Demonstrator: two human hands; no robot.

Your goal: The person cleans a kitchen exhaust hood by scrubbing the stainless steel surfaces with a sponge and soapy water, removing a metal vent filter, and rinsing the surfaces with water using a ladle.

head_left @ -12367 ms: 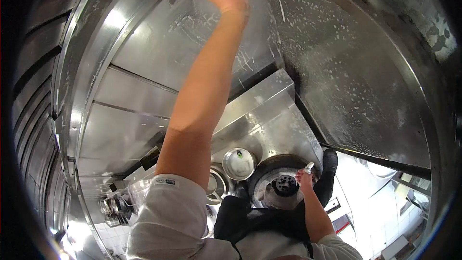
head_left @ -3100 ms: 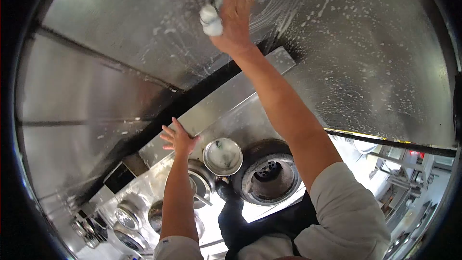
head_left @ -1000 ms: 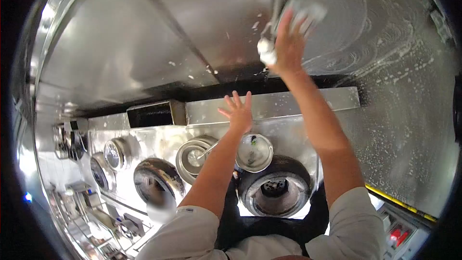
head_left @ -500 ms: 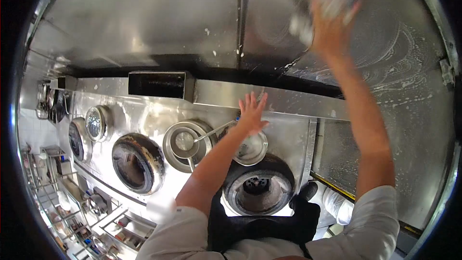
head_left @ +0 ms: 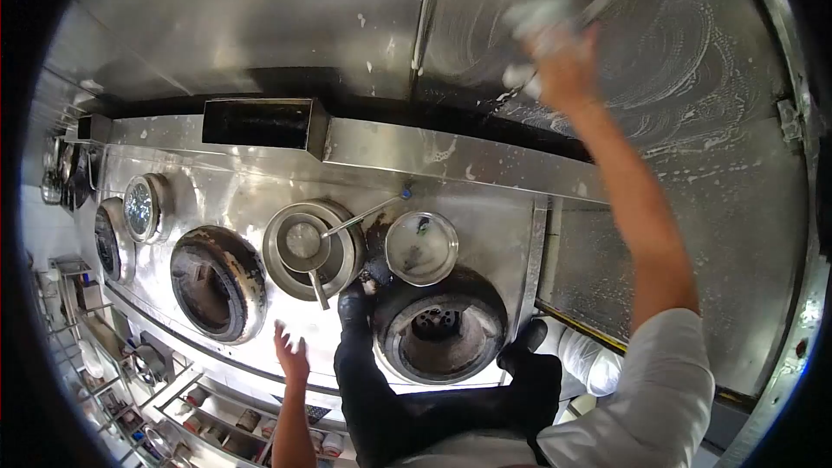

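Note:
My right hand reaches up to the metal wall panel, which carries swirls of white foam. It is closed on a pale, foamy cloth or pad, blurred by motion. White suds cling beside the wrist. My left hand hangs low over the front of the stove, its fingers apart and nothing in them. Nearest to it are a blackened wok burner ring and a metal pot with a strainer and a ladle across it.
A round pan of cloudy liquid sits behind the right burner. A metal ledge with an open dark box runs along the back. Shelves with containers stand at the lower left. My legs straddle the right burner.
My left hand has dropped from the back ledge to the stove's front. My right hand has wiped across from the left panel to the right one, then moved slightly back left and down.

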